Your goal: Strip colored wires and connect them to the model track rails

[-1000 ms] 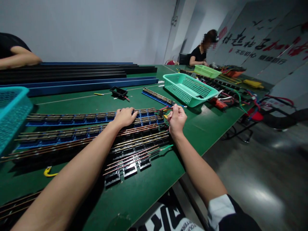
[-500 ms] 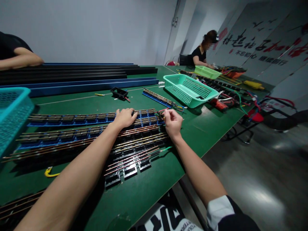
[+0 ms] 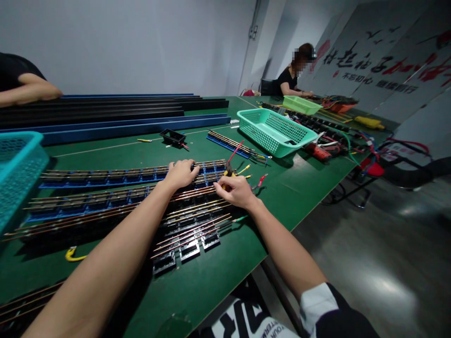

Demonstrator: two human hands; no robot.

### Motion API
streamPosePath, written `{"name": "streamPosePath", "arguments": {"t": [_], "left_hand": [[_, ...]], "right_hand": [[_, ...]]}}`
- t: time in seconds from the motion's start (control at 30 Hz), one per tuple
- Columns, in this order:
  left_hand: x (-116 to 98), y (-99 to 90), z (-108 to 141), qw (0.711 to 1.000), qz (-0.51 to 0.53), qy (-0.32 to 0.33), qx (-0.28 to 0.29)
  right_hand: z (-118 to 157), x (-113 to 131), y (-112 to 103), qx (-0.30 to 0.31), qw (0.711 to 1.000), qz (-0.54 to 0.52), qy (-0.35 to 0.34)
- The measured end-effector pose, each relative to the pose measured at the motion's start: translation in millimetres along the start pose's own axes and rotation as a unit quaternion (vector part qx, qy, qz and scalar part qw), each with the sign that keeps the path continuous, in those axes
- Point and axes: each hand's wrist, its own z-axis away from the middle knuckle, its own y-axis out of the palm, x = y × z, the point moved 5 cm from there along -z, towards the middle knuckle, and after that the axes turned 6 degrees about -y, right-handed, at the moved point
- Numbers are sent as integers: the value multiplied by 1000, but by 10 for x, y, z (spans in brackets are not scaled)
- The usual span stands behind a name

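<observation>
My left hand [image 3: 181, 173] lies spread over a blue-backed strip [image 3: 116, 176] that carries long metal rods, its fingers resting on top near the strip's right end. My right hand [image 3: 237, 191] is wrapped round pliers [image 3: 228, 172] with yellow and black handles. Their jaws point away from me at the right ends of the blue strips. A red wire [image 3: 236, 151] slants up from beside the jaws; whether they grip it I cannot tell. Black frames [image 3: 190, 251] with copper-coloured rods lie nearer me. Short yellow [image 3: 244, 169] and red [image 3: 262, 179] leads stick out on the right.
A teal basket [image 3: 21, 141] stands at left and a green basket [image 3: 278, 145] beyond my right hand. Long black and blue rails [image 3: 141, 124] line the back. A short rod strip [image 3: 229, 144] and black frame [image 3: 173, 137] lie between. Two other people sit across the table.
My right hand has moved left and toward me, and turned; the pliers now show clearly in it. The red wire now stands up beside the jaws. My left hand stays in place.
</observation>
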Motion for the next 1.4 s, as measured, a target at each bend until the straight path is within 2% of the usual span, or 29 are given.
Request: {"name": "streamPosePath", "arguments": {"t": [0.27,0.4,0.6,0.83,1.03,1.2,1.4], "left_hand": [[12,12,-5,1000,4,2,1],[10,14,-7,1000,4,6,3],[12,15,-10,1000,7,4,5],[11,20,-18,1000,-1,7,3],[7,-4,-14,1000,-2,-1,11],[1,-23,0,1000,-7,-2,11],[5,-16,0,1000,0,0,9]], "right_hand": [[19,-1,64,62,998,26,-21],[11,4,53,45,999,-3,-17],[-11,-39,-33,-37,997,-32,63],[-3,-95,-121,-129,981,-58,136],[32,-278,-226,-248,930,-162,217],[92,-243,-381,-300,899,-246,203],[359,17,-596,-379,880,-203,200]]}}
